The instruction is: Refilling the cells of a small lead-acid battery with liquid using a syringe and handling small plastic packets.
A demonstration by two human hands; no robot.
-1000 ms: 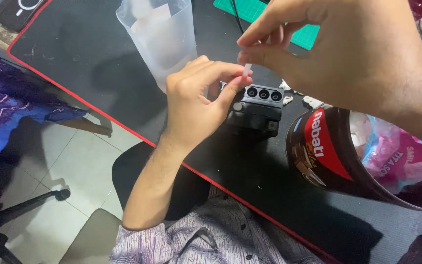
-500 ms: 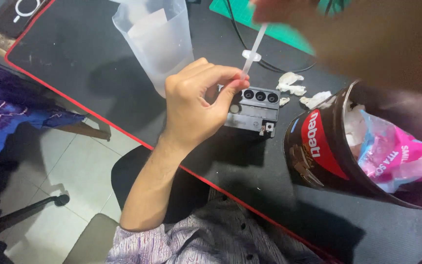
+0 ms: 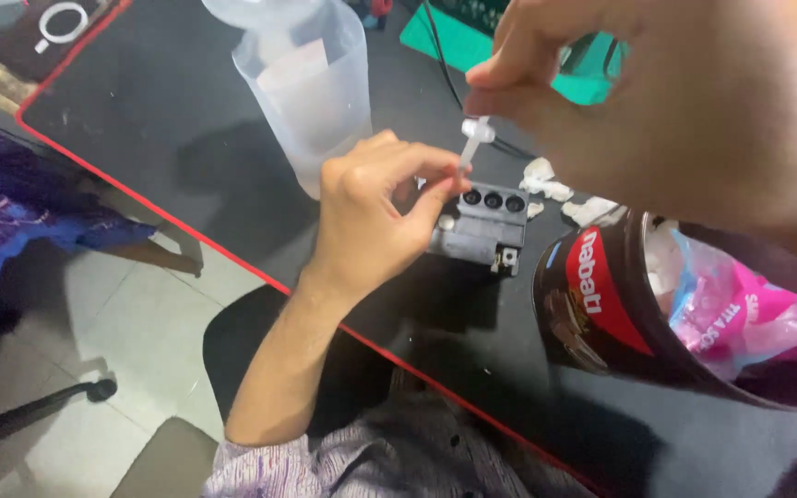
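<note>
White plastic, thin and tube-like, is what we pinch in our right hand: a small syringe held by its top between thumb and fingertips, its tip pointing down to the grey block. Our hand fills the upper right of the view, close to the camera and blurred, and its outer side is cut off by the frame edge. We cannot make out the syringe tip, since our left hand hides it, so we cannot tell whether it touches the block.

Our left hand curls over the block's left end, thumb and forefinger closed on its top edge, covering that end. The block is dark grey plastic, squat, with a row of three round ports along its top and a small pale fitting low on its front. It sits on the black mat, which has a red border, near the middle of the view.

Just behind the block stands a cloudy plastic jug, its top cut off. White scraps lie to the block's right. A brown tub lies tilted at the right, pink wrappers inside it, its far side out of frame
</note>
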